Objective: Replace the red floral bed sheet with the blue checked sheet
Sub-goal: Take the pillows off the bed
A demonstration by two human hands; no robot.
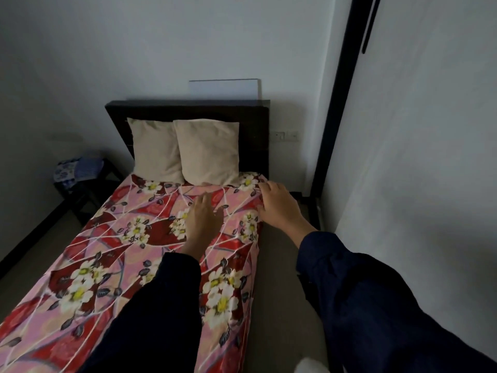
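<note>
Room: white walls (188,44) enclose a dim bedroom, with a dark door frame (341,90) on the right side.
Bed: a single bed runs lengthwise away from the camera to a dark headboard (250,130); the person stands at its right side.
Red floral sheet: the red floral sheet (113,238) covers the whole mattress, its long axis pointing at the headboard and its right edge hanging down the side nearest the person.
Pillows: two beige pillows (209,152) lean on the headboard, resting on the sheet's far end.
Blue checked sheet: what looks like the folded blue checked sheet (88,168) sits on a dark stool (78,195) across the bed, well apart from both hands.
Right hand: the right hand (279,205), fingers bent down onto the sheet's right edge near the head corner, appears to be gathering fabric; a firm grip cannot be confirmed.
Left hand: the left hand (201,216) lies flat and spread on the sheet, holding nothing.
Coming move: likely freeing that near corner, nearest the right hand.
</note>
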